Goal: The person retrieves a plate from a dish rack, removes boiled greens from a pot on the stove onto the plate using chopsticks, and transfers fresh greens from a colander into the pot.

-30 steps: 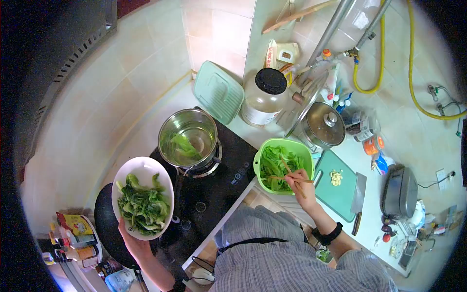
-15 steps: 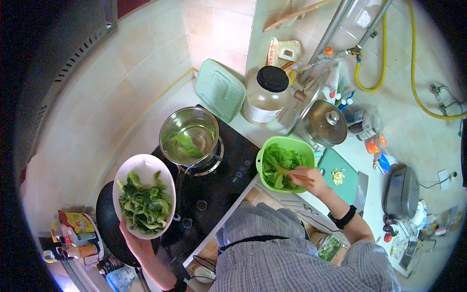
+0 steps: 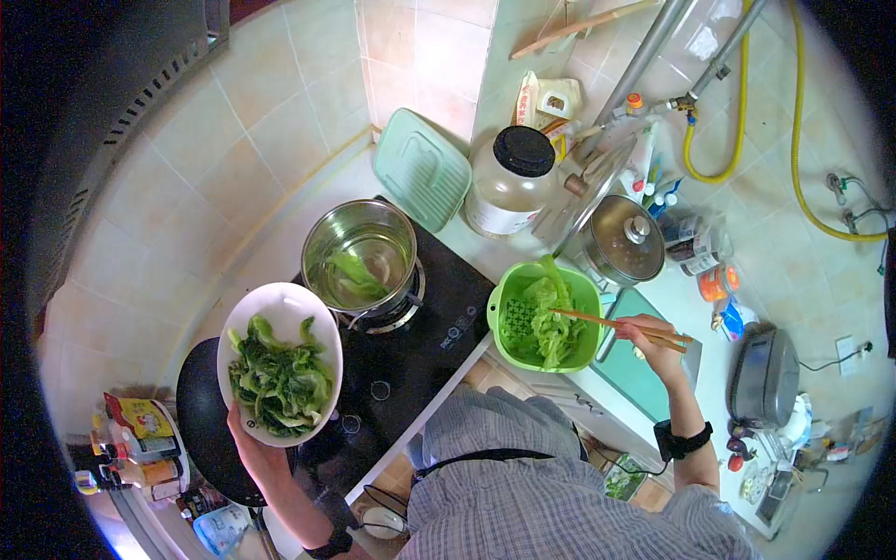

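My left hand (image 3: 257,448) grips the lower edge of a white oval dish (image 3: 280,299), tilted over the black wok. Wilted dark greens (image 3: 280,383) lie in the dish. Wooden chopsticks (image 3: 597,319) are in my right hand (image 3: 653,345), their tips on pale lettuce (image 3: 551,331) inside a green basket (image 3: 497,308). One leaf stands up past the basket's far rim. Left of it, a steel pot (image 3: 320,238) sits on the burner, with a few leaves in clear liquid (image 3: 357,275).
The black wok (image 3: 198,411) is on the hob (image 3: 401,364) at left. Behind stand a pale green lid (image 3: 420,168), a big black-capped jar (image 3: 509,191) and a lidded pot (image 3: 621,247). A teal cutting board (image 3: 644,373) lies right of the basket.
My right hand has moved right, drawing the chopsticks back. Lettuce in the basket has been lifted and shifted, uncovering part of the basket's bottom. The dish has risen slightly.
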Motion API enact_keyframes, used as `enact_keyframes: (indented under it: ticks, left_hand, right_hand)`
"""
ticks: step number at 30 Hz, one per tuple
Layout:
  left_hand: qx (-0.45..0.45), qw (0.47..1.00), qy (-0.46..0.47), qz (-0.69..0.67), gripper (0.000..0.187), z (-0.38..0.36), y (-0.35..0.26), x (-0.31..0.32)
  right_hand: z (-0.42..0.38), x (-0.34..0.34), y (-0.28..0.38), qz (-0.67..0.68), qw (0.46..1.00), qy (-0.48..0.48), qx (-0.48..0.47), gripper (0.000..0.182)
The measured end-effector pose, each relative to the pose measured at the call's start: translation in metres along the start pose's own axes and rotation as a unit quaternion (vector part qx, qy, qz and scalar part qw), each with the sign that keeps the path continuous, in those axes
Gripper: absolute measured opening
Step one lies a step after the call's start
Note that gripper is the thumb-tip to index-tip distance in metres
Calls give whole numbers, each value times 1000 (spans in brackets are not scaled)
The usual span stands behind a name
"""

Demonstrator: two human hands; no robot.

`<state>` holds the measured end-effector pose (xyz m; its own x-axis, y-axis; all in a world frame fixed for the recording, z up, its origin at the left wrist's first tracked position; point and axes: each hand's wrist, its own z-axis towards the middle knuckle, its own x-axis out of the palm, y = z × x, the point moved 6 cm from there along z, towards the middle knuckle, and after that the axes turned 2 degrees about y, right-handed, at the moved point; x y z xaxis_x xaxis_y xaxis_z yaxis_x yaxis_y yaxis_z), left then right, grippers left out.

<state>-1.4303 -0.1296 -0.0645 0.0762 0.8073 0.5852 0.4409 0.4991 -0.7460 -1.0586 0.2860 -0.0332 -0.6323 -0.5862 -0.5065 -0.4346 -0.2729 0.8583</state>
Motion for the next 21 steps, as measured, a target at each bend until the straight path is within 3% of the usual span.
enact_keyframes:
  ticks: [8, 12, 14, 21]
  left_hand:
    - [1, 999, 46, 5, 45, -1, 1, 15]
    - [4, 999, 40, 8, 45, 1, 3, 10]
    - [21, 1000, 10, 18, 44, -1, 0, 7]
    - [29, 999, -7, 12, 42, -4, 1, -3]
  right_hand:
    - [-12, -19, 33, -39, 998, 7, -50, 16]
    - [-14, -20, 52, -72, 997, 12, -37, 15]
    - [-15, -22, 60, -49, 995, -11, -85, 14]
    - [-9, -18, 83, -84, 990, 19, -114, 15]
